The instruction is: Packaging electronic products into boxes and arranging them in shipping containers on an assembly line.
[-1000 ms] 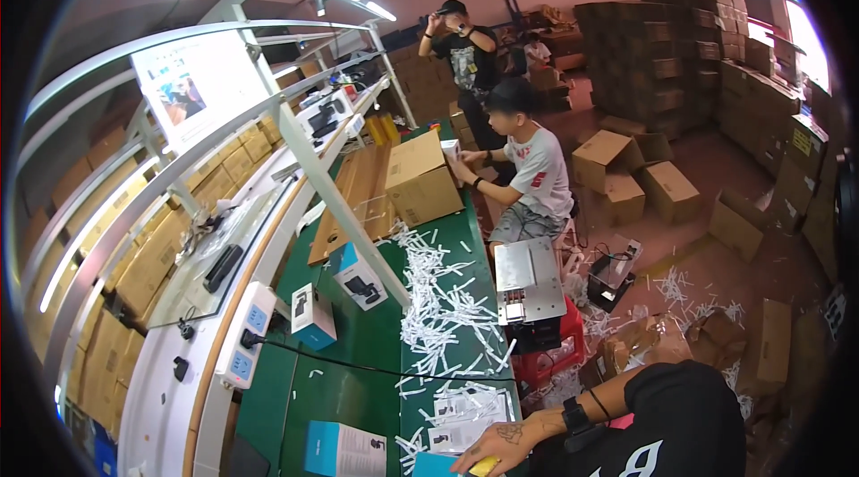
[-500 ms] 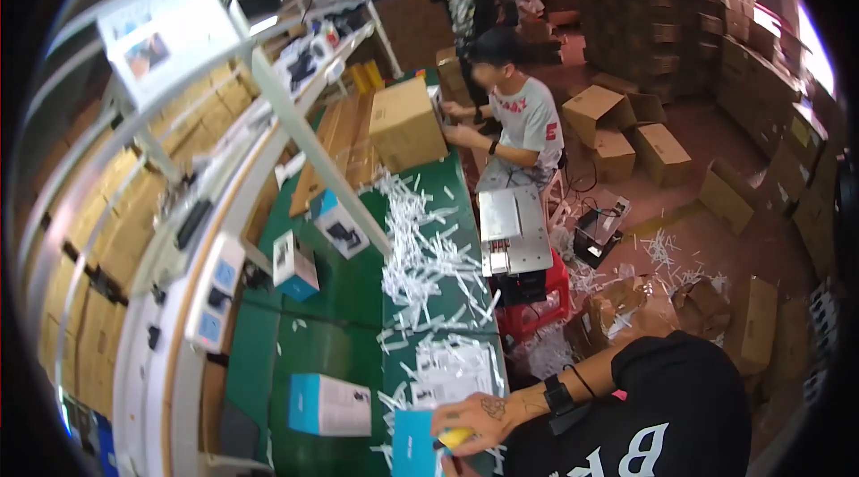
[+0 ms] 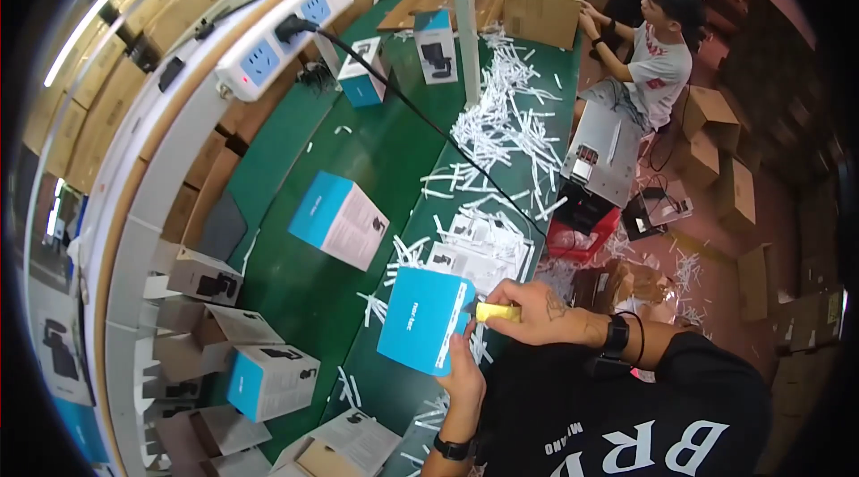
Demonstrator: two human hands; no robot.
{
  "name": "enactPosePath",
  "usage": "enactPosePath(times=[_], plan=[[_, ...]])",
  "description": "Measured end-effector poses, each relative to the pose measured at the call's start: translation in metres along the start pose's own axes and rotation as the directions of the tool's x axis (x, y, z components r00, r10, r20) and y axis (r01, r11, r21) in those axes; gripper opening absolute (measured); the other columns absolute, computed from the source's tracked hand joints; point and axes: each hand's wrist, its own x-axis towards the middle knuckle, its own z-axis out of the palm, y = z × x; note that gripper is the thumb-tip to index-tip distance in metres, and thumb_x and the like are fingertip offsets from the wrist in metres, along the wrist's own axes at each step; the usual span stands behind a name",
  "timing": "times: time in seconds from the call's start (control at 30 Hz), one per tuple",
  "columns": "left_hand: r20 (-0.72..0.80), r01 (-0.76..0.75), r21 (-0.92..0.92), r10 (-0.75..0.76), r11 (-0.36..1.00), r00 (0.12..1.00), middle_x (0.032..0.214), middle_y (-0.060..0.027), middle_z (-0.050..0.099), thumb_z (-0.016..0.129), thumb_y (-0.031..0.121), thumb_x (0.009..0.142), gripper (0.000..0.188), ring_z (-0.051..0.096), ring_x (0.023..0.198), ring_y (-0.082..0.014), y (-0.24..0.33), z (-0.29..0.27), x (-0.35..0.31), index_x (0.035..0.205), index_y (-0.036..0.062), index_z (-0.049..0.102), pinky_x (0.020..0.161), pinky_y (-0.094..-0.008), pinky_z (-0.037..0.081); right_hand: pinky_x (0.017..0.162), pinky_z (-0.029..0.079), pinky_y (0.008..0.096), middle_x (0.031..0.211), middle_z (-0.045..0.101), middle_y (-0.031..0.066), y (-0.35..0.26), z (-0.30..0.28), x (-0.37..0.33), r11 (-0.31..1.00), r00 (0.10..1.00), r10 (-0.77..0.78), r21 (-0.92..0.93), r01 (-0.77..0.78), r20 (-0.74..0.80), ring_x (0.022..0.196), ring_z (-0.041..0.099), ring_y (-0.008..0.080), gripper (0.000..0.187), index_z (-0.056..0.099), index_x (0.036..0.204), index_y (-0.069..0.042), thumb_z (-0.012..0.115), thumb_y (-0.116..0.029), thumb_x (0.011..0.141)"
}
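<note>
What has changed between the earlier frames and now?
The view swung left and down. The left hand came into clear view, holding the blue box; the yellow cutter is now at its right edge. Unchanged: the right hand grips the cutter; the seated co-worker stays beside the brown carton.
</note>
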Motion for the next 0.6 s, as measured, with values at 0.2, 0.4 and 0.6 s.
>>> enactPosePath(times=[0.2,0.4,0.6], plan=[[-0.083,-0.030,0.017,0.031,0.999,0.996,0.139,-0.0167,0.054,0.052,0.004,0.103,0.043,0.058,0.123,-0.0295,0.004,-0.001,0.013,0.145,-0.0006,0.042,0.102,-0.0502,0.053,0.068,0.056,0.0371,0.084,0.071,0.0150,-0.008,0.006,0.017,0.997,0.998,0.053,0.058,-0.055,0.042,0.076,0.072,0.0306,0.034,0.061,0.105,-0.004,0.078,-0.027,0.086],[-0.099,0.136,0.237,-0.115,0.962,0.988,0.138,-0.0182,0.056,0.055,0.013,0.105,0.039,0.060,0.121,-0.0289,-0.015,-0.023,0.016,0.140,-0.0019,0.049,0.106,-0.0425,0.050,0.068,0.054,0.0308,0.094,0.068,0.0014,0.030,0.062,0.015,0.712,0.991,0.002,0.696,0.091,-0.132,0.080,0.062,0.0121,0.035,0.063,0.106,-0.006,0.077,-0.034,0.091],[0.184,-0.081,0.695,-0.068,0.714,0.981,0.125,-0.0146,0.060,0.054,0.018,0.105,0.042,0.061,0.103,-0.0270,-0.023,-0.040,0.037,0.142,-0.0025,0.047,0.090,-0.0361,0.053,0.051,0.037,0.0229,0.081,0.062,-0.0003,-0.022,0.064,0.013,0.536,0.929,0.358,0.794,-0.286,0.093,0.063,0.053,0.0055,0.032,0.064,0.104,-0.009,0.073,-0.038,0.094]])
